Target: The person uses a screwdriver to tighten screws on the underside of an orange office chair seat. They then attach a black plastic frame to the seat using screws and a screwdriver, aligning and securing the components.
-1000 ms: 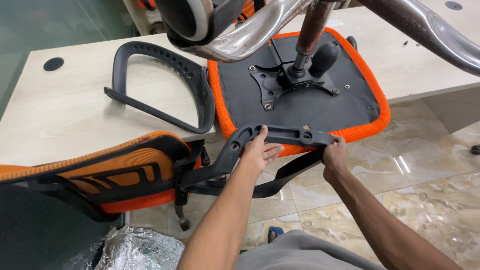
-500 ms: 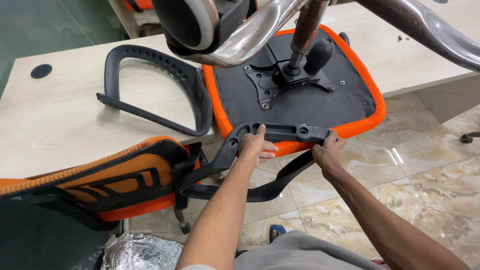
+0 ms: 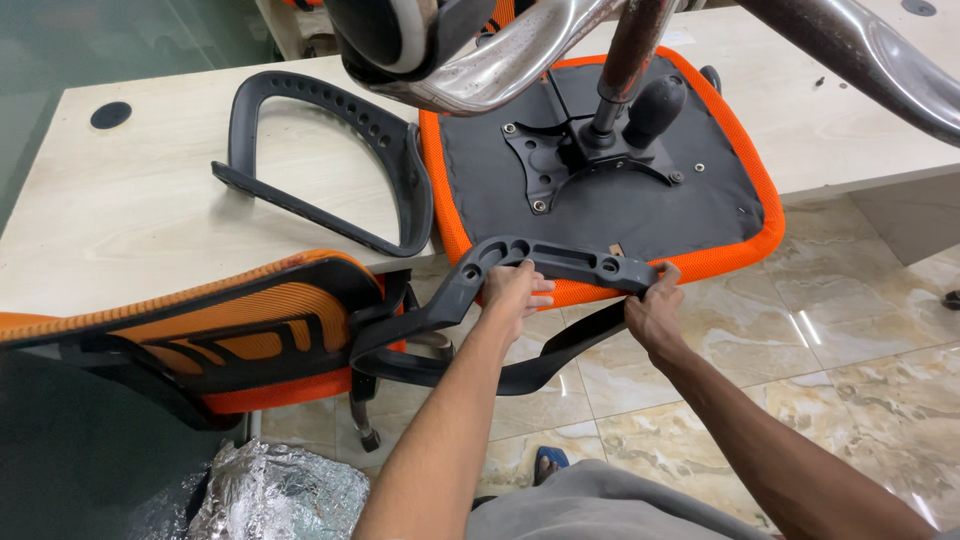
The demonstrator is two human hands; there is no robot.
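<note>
Black plastic bracket (image 3: 560,262), a curved arm with holes along its flat top, lies against the front edge of the upturned orange seat (image 3: 600,200), joined at its left end to the orange mesh backrest (image 3: 200,335). The left hand (image 3: 512,295) rests on the bracket's middle with its fingers (image 3: 535,290) curled over the top, grasping it. The right hand (image 3: 655,310) pinches the bracket's right end, thumb and fingers closed round it where it meets the seat rim. The seat lies underside up on the pale wooden counter (image 3: 130,210), its black base plate (image 3: 570,165) and lever knob (image 3: 655,105) showing, with the chrome legs (image 3: 520,60) of the chair base rising toward the camera. A separate black armrest loop (image 3: 330,160) lies flat on the counter just left of the seat. Crumpled silver foil (image 3: 275,495) sits on the marble floor (image 3: 850,340) below the backrest.
</note>
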